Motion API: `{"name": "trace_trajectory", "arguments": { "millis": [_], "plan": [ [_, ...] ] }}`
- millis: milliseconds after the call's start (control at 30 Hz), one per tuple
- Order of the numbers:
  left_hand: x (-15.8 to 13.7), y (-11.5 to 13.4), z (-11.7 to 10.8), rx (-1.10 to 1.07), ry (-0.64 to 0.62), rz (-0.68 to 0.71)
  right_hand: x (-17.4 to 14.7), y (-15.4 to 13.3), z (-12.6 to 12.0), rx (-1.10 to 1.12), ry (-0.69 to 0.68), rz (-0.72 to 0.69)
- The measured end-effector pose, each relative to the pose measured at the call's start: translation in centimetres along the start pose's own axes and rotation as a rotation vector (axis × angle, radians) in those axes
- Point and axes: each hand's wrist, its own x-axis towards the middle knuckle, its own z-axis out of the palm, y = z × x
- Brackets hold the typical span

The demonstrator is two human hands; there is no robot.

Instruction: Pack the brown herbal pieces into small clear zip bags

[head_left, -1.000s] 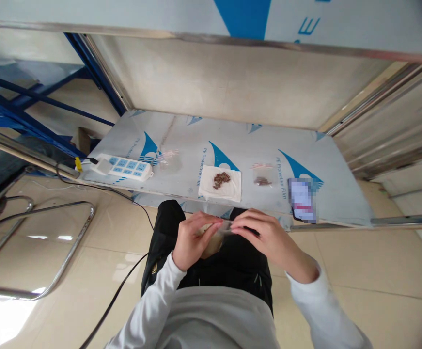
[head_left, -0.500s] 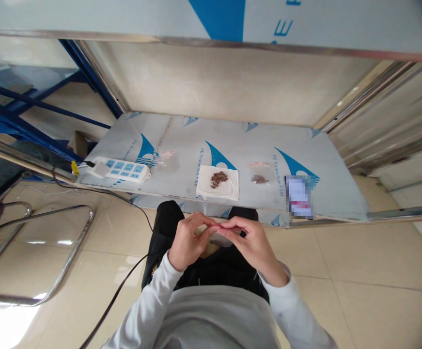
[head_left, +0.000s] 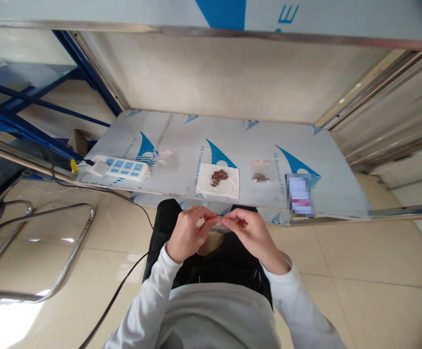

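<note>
My left hand (head_left: 192,230) and my right hand (head_left: 245,232) meet above my lap, thumbs and fingers pinched along the top edge of a small clear plastic bag (head_left: 221,228). The bag hangs between them, and its contents are hard to make out. Just beyond my hands, a white paper napkin (head_left: 206,188) lies on the metal shelf with a small heap of brown pieces (head_left: 219,178) on it. To its right rests another clear zip bag (head_left: 265,168), with pinkish-red marks along its top and brown pieces inside.
A white power strip (head_left: 123,167) lies at the shelf's left, beside several flat clear bags (head_left: 169,159). A phone (head_left: 300,194) sits near the front right edge of the shelf (head_left: 327,184). An upper panel (head_left: 141,14) overhangs the back. A metal-framed chair (head_left: 69,261) stands left.
My hands have drawn slightly apart and a little forward, still pinching the bag, so more of its upper part shows between them. The things on the shelf stay put.
</note>
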Motion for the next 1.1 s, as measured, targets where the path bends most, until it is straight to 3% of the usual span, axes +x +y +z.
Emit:
{"name": "trace_trajectory", "arguments": {
  "millis": [200,400,567,700,900,1033,1100],
  "plan": [
    [0.1,0.0,-0.4,0.035,0.003,-0.005,-0.3,-0.6,-1.2,-0.116,0.128,0.025],
    [0.4,0.5,-0.5,0.019,0.005,0.012,-0.6,-0.8,-2.7,0.002,0.01,0.018],
    [0.6,0.9,-0.6,-0.011,0.05,-0.003,-1.1,-1.2,-2.6,-0.192,0.19,-0.101],
    [0.8,1.6,-0.7,-0.083,0.04,-0.009,-0.9,-1.9,-1.4,-0.036,0.09,-0.148],
    [0.7,0.6,-0.7,-0.337,0.043,-0.182,0.0,-2.5,-0.7,0.203,0.044,-0.033],
    [0.4,-1.4,-3.0,-0.312,0.249,-0.263,-0.3,-2.4,-3.4,0.281,0.228,0.113],
    [0.4,-1.4,-3.6,-0.255,0.287,-0.255,-0.5,-2.5,-4.7,0.298,0.28,0.133]
  ]
}}
